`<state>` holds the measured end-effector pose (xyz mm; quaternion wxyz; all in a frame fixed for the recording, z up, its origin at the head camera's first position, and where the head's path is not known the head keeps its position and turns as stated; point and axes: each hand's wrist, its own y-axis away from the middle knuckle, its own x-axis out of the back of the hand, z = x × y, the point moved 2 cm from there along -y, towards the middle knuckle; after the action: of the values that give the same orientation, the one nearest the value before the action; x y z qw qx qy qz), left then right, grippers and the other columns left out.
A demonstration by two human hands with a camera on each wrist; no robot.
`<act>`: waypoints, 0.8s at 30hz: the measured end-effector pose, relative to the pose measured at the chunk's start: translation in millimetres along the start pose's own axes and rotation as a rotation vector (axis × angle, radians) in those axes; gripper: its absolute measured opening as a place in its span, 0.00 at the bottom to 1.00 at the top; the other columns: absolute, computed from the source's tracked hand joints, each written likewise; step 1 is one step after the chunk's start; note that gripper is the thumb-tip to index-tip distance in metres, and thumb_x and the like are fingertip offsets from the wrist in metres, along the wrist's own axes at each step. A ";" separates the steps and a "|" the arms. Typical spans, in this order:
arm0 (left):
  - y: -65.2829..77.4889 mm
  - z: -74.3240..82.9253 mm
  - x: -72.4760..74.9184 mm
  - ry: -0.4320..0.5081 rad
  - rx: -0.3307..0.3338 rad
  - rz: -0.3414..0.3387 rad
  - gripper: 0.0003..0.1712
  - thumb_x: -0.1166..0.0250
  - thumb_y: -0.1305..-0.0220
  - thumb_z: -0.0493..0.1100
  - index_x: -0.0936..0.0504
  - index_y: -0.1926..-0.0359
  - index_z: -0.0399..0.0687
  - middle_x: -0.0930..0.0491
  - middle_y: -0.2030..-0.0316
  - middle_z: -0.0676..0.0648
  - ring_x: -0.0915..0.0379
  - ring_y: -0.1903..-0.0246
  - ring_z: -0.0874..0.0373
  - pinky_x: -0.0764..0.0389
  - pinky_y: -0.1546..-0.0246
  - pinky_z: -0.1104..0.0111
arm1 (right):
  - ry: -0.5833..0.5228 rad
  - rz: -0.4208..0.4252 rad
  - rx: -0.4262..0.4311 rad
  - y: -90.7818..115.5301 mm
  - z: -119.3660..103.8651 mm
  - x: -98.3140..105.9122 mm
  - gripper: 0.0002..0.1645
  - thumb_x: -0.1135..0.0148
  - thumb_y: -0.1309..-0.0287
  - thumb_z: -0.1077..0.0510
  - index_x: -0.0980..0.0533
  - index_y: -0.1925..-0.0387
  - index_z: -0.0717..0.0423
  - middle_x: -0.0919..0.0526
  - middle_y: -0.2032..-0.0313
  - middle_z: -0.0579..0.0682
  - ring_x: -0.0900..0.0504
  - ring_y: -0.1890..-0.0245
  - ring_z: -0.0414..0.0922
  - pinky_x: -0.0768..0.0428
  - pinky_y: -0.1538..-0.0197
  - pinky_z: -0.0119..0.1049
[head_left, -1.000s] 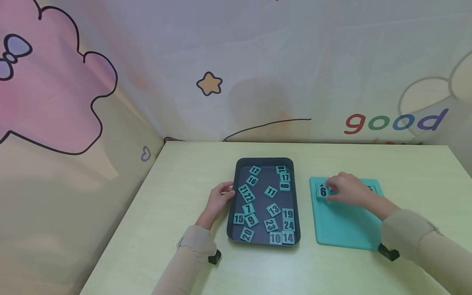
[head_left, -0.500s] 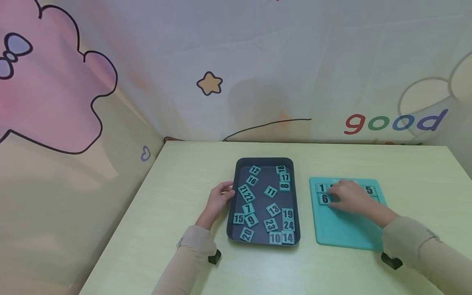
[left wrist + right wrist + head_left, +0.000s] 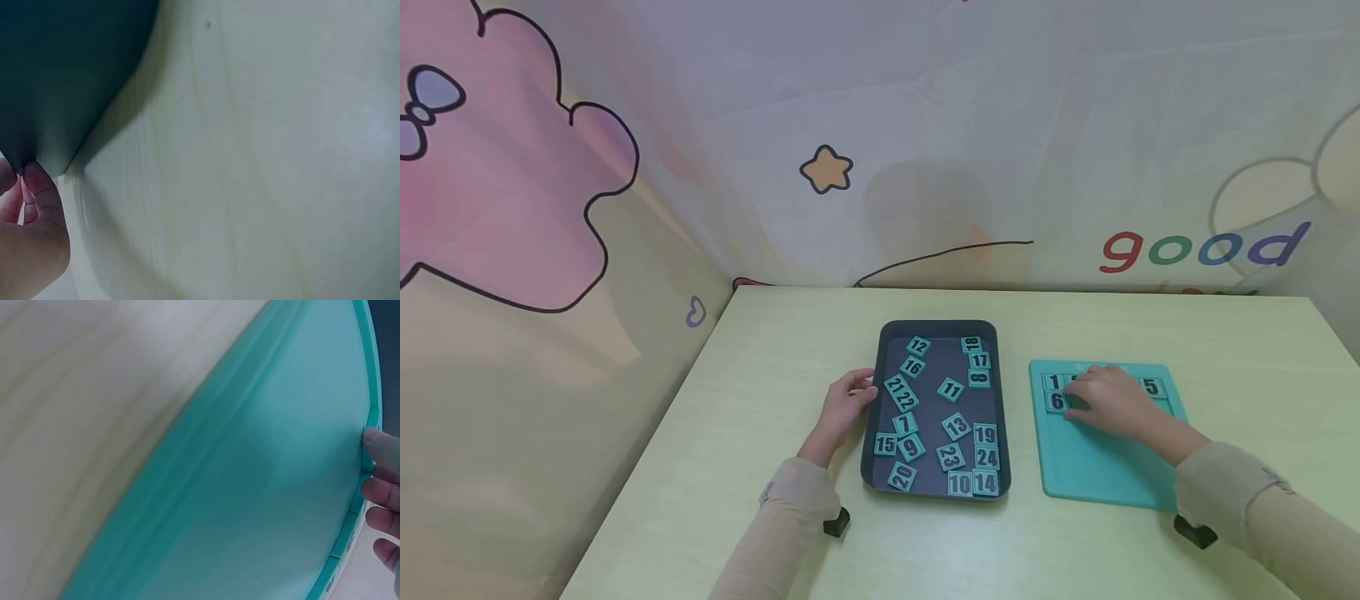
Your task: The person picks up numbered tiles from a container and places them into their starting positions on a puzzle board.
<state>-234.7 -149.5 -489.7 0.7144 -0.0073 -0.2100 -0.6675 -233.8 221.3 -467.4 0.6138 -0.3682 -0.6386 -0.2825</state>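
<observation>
My left hand (image 3: pixel 844 408) pinches the left rim of a dark tray (image 3: pixel 928 492) between thumb and fingers; the pinch also shows in the left wrist view, with the hand (image 3: pixel 34 231) at the tray's (image 3: pixel 69 94) edge. Numbered turquoise tiles (image 3: pixel 951 390) lie scattered in that tray. Over a turquoise board (image 3: pixel 1105 467), my right hand (image 3: pixel 1112 402) holds the right end of the number 6 tile (image 3: pixel 1055 402), just below the number 1 tile (image 3: pixel 1053 382). In the right wrist view its thumb (image 3: pixel 378 445) touches the tile's edge. The hand hides the tiles between 1 and 5.
A number 5 tile (image 3: pixel 1152 387) sits in the board's top row. Both tray and board rest on a pale wooden table (image 3: pixel 700 467), tray left of board. Behind the table rises a wall covering with printed drawings (image 3: pixel 826 170).
My right hand has brought the number 6 tile down from over the top row to the second row, then shifted it slightly toward the upper left. The left hand and tray stay put.
</observation>
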 end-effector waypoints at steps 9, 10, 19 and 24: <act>0.3 0.9 0.4 -0.001 -0.015 -0.006 0.19 0.46 0.40 0.39 0.28 0.46 0.49 0.28 0.58 0.45 0.32 0.60 0.56 0.28 0.55 0.67 | -0.062 0.011 -0.030 -3.2 -3.3 3.1 0.21 0.33 0.59 0.49 0.21 0.63 0.57 0.17 0.67 0.51 0.21 0.64 0.48 0.25 0.58 0.48; 0.5 1.1 0.5 -0.002 -0.019 -0.006 0.19 0.46 0.40 0.39 0.28 0.46 0.48 0.28 0.58 0.45 0.32 0.60 0.55 0.28 0.56 0.67 | -0.079 0.013 -0.031 -4.9 -5.3 4.6 0.21 0.33 0.58 0.49 0.21 0.62 0.57 0.18 0.67 0.51 0.21 0.65 0.48 0.24 0.59 0.47; 0.4 0.8 1.7 0.005 -0.011 -0.011 0.19 0.46 0.40 0.39 0.28 0.47 0.49 0.28 0.58 0.45 0.32 0.60 0.56 0.27 0.56 0.68 | -0.207 0.089 -0.029 -26.8 -34.9 17.0 0.19 0.36 0.54 0.54 0.22 0.59 0.56 0.21 0.65 0.50 0.25 0.65 0.44 0.23 0.62 0.39; -1.1 -0.4 1.3 0.015 -0.006 -0.022 0.19 0.46 0.40 0.39 0.28 0.46 0.48 0.28 0.57 0.45 0.32 0.60 0.56 0.27 0.56 0.67 | -0.311 0.091 -0.028 -43.1 -57.0 19.6 0.18 0.37 0.53 0.56 0.23 0.58 0.57 0.21 0.63 0.51 0.25 0.62 0.46 0.23 0.60 0.40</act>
<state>-235.7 -151.0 -490.0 0.7084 -0.0021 -0.2025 -0.6761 -235.7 152.9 -439.1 0.5146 -0.4444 -0.7046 -0.2030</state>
